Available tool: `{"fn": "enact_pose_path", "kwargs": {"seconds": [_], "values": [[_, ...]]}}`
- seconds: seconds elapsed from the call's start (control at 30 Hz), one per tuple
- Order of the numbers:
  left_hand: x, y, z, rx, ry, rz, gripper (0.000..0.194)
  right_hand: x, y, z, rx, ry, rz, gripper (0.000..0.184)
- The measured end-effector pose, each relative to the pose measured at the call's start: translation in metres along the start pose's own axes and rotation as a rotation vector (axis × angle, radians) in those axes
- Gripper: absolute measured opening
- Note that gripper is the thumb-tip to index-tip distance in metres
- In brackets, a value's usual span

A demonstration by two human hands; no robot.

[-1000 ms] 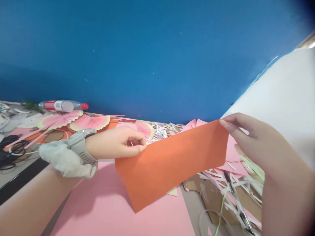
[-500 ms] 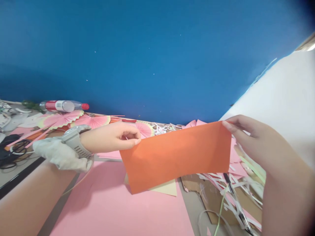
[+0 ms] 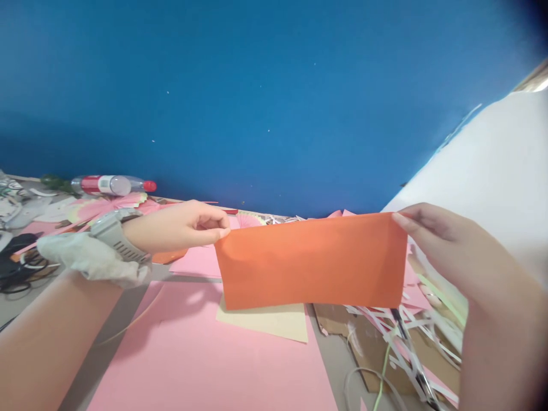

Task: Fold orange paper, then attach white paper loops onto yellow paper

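Note:
Between my two hands hangs a rectangular orange sheet of paper (image 3: 312,262), its long top edge nearly level. My left hand (image 3: 194,225) pinches the top left corner between thumb and fingers. At the top right corner, my right hand (image 3: 440,240) grips the paper the same way. A pale yellow piece of paper (image 3: 265,325) shows below the orange sheet, partly hidden by it. Under both lies a large pink sheet (image 3: 205,365) on the grey table. A watch (image 3: 117,231) and a bunched whitish cloth (image 3: 89,257) sit around my left wrist.
A plastic bottle (image 3: 115,185) lies along the blue wall (image 3: 274,103) at the back left. Near it are pink paper fans (image 3: 128,201) and dark cables (image 3: 21,265). On the right, white paper strips and a pen-like tool (image 3: 422,377) lie over brown cardboard (image 3: 372,357).
My left hand has moved left and up with its corner, so the orange sheet is now more level. More of the yellow paper shows. My right hand has shifted slightly right.

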State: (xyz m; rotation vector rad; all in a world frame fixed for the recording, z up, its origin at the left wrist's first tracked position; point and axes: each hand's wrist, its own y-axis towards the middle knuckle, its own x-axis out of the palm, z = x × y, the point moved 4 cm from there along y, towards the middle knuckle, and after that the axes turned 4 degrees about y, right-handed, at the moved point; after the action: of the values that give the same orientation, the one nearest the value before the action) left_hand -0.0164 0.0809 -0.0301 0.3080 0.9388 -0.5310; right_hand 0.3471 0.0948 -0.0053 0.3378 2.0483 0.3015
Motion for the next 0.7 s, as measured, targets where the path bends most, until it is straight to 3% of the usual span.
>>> {"fn": "enact_pose_path", "kwargs": {"seconds": [0.33,0.47,0.57,0.7], "values": [[-0.006,-0.003,-0.011,-0.058,-0.107,-0.010,0.016,-0.001,0.003,0.003,-0.032,-0.016,0.003,0.023],[-0.008,-0.003,-0.012,-0.079,-0.150,0.044,0.021,0.000,0.002,0.002,0.002,0.017,-0.013,0.020],[-0.004,0.003,-0.012,-0.074,-0.194,0.120,0.026,0.000,0.001,-0.001,-0.006,0.076,0.009,0.020],[0.009,0.011,-0.009,-0.067,-0.254,0.135,0.028,-0.001,-0.001,-0.007,-0.061,0.116,0.051,0.020]]}}
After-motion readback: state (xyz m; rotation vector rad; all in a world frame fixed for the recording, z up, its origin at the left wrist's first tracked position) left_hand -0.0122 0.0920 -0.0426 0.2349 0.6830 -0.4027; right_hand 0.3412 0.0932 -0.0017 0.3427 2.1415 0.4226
